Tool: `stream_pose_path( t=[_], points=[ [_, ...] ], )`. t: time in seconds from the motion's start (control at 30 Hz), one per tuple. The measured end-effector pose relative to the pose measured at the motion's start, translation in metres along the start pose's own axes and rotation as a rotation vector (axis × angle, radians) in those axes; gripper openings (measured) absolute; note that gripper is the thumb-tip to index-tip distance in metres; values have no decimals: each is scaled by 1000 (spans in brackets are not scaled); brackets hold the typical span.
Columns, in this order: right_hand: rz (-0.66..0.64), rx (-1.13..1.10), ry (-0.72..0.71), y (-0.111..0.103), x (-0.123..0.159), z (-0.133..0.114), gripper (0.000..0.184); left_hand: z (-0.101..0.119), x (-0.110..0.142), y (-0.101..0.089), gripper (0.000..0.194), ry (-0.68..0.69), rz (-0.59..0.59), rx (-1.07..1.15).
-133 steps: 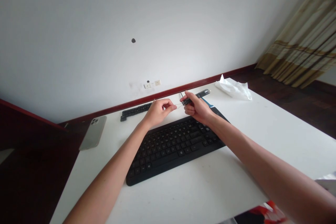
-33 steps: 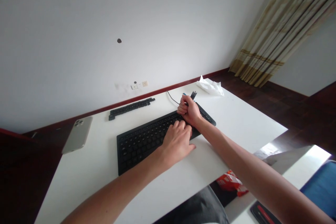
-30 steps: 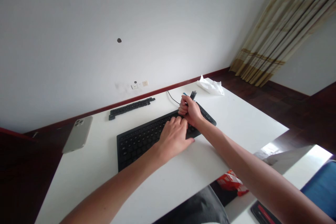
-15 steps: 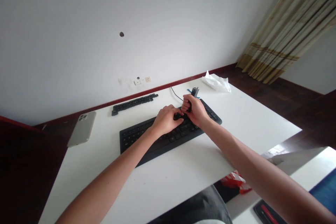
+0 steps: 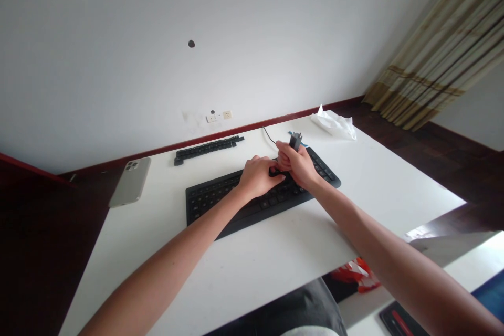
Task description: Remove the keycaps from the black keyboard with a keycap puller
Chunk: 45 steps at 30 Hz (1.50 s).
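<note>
A black keyboard [image 5: 220, 197] lies across the white table [image 5: 275, 268]. My right hand [image 5: 301, 165] is fisted round a small dark tool [image 5: 294, 140] held upright, its lower end down at the keys. My left hand [image 5: 258, 177] sits right against it with fingers curled, pinching a small black piece [image 5: 274, 172] just above the key rows. The two hands touch over the keyboard's right half.
A row of loose black keycaps [image 5: 208, 149] lies near the table's far edge. A grey phone [image 5: 131, 181] rests face down at the far left. Crumpled white tissue [image 5: 334, 122] is at the far right corner. A thin cable [image 5: 269, 136] runs behind the keyboard.
My left hand went from lying flat on the keys to curling up against my right hand and pinching a small black piece. The tool stayed upright in my right fist.
</note>
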State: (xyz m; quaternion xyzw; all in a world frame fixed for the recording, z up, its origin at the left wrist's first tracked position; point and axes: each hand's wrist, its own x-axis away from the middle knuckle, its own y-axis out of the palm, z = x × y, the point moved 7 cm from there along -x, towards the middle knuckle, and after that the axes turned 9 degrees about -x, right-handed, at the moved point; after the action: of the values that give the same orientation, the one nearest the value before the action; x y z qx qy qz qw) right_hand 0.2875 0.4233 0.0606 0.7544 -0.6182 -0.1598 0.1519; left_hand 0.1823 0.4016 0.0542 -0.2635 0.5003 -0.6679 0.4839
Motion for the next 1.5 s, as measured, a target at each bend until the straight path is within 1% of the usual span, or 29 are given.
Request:
stream_pose_path(
  t=[0.1, 0.2, 0.3, 0.4, 0.47, 0.53, 0.57, 0.63, 0.7, 0.77, 0.83, 0.9, 0.97, 1.0, 1.07, 1.13, 1.37, 1.5],
  points=[
    [-89, 24, -27, 8, 3, -4, 43, 0, -1, -2, 23, -37, 19, 29],
    [-198, 169, -79, 15, 10, -10, 37, 0, -2, -4, 27, -75, 36, 88],
    [-297, 347, -96, 21, 14, -13, 39, 2, -3, -5, 27, -94, 48, 94],
    [-340, 363, -57, 20, 14, -11, 44, 3, -3, -3, 28, -82, 56, 76],
    [-319, 298, -47, 15, 11, -10, 46, 2, -2, -4, 25, -74, 86, 73],
    [-296, 249, -46, 9, 6, -7, 46, 1, -1, -6, 19, -36, 112, 64],
    [-300, 238, -39, 7, 4, -5, 46, 2, -1, -7, 16, 1, 108, 57],
    [-324, 245, -11, 5, 1, 0, 46, 2, 0, -9, 13, 92, 62, 46],
    [-342, 267, 31, 4, 0, 5, 46, 0, 1, -10, 18, 170, 1, 41],
    [-336, 293, 55, 3, 0, 8, 47, -4, 1, -10, 31, 213, -33, 34],
    [-328, 352, 45, 3, 1, 10, 48, -10, 1, -8, 43, 212, -44, 6],
    [-300, 421, -2, 4, 2, 9, 49, -14, 1, -4, 55, 197, -47, -33],
    [-255, 445, -56, 4, 3, 7, 51, -13, 2, 1, 63, 216, -50, -57],
    [-232, 436, -76, 4, 4, 6, 52, -12, 3, 3, 62, 237, -58, -65],
    [-201, 394, -106, 3, 4, 5, 53, -10, 4, 7, 51, 260, -83, -80],
    [-177, 353, -124, 2, 4, 5, 53, -10, 5, 10, 41, 255, -113, -96],
    [-91, 240, -126, -10, 2, 11, 54, -7, 8, 14, 42, 152, -136, -123],
    [-54, 128, -100, -11, 1, 11, 53, -6, 9, 18, 45, 126, -141, -139]
  ],
)
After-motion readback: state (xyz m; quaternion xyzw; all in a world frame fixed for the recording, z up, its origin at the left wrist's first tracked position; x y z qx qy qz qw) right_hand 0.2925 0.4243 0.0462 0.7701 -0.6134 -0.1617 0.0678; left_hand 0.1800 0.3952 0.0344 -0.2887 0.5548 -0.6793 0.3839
